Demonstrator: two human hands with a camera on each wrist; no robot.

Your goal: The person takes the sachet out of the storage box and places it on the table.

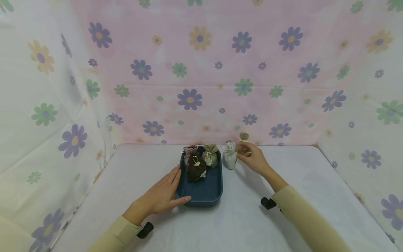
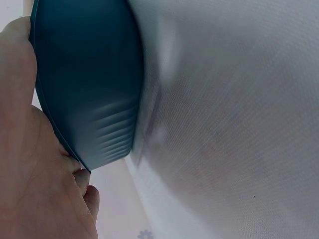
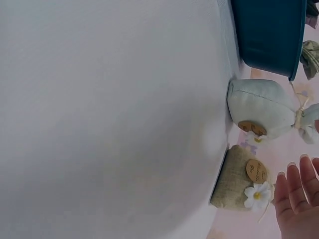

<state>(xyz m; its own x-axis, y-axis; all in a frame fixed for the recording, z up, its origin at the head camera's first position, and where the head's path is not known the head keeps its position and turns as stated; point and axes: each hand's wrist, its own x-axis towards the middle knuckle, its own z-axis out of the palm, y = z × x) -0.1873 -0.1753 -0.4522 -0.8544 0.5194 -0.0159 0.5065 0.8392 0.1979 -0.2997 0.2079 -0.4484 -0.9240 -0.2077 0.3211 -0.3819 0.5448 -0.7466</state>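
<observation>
The right hand is beside the tan bag, which stands on the table to the right of the pale bag. Its fingers look loosely stretched and not closed, so I judge that it has no grip on any bag. The left hand rests with straight fingers along the side of the blue tray, its thumb on the near rim; it steadies the tray but does not clench it. Inside the tray, toward the far end, the brown bag, the pink bag and the green bag are close together. The main risk, I think, is at the right hand: the pale bag is very near, so a sideways push of the thumb could knock it over. If the fingers catch only the white flower, it may come loose, or the tan bag may tip. Strong pressure from the left palm could also slide the tray toward the pale bag.
</observation>
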